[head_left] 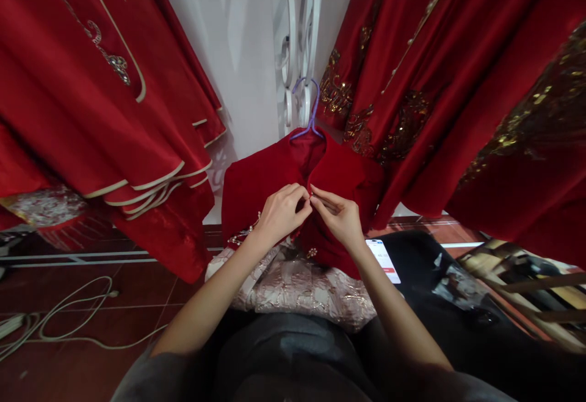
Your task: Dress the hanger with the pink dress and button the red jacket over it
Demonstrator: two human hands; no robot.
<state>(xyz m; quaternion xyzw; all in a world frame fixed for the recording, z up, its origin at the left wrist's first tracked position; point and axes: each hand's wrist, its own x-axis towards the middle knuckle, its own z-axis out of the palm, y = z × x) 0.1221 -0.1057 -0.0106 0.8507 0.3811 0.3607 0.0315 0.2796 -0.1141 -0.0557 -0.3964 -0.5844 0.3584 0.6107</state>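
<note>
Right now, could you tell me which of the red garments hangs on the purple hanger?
The small red jacket in the middle, between the larger hanging robes; both hands pinch its front.

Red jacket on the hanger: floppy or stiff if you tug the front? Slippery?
Likely floppy: the jacket sags in soft folds from the hanger under both hands, left hand and right hand. Its matte, velvety look suggests decent grip, not slippery. The beads could snag or pull off, so tug gently.
</note>
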